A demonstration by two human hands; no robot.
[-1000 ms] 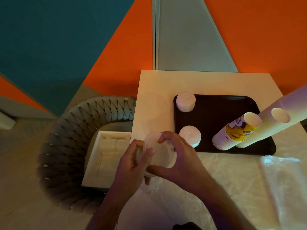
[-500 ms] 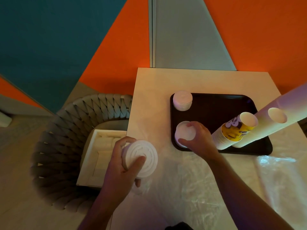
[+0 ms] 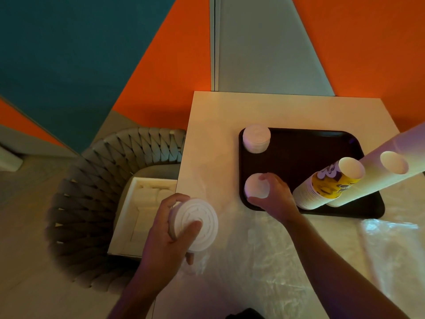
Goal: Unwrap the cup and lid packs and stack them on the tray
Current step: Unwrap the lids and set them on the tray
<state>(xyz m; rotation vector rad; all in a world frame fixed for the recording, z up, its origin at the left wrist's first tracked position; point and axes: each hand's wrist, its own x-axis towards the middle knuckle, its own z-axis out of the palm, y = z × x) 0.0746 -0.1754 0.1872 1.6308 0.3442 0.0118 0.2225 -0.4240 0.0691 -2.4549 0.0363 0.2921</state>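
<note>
A pale square table point(image 3: 213, 125) carries a dark tray point(image 3: 296, 155) at its far side and crinkled clear plastic wrap point(image 3: 287, 261) nearer.

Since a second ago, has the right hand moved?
Yes. The right hand has left the lid stack held by the left hand and gone right and away onto the dark tray, where its fingers grip the near lid stack.
</note>
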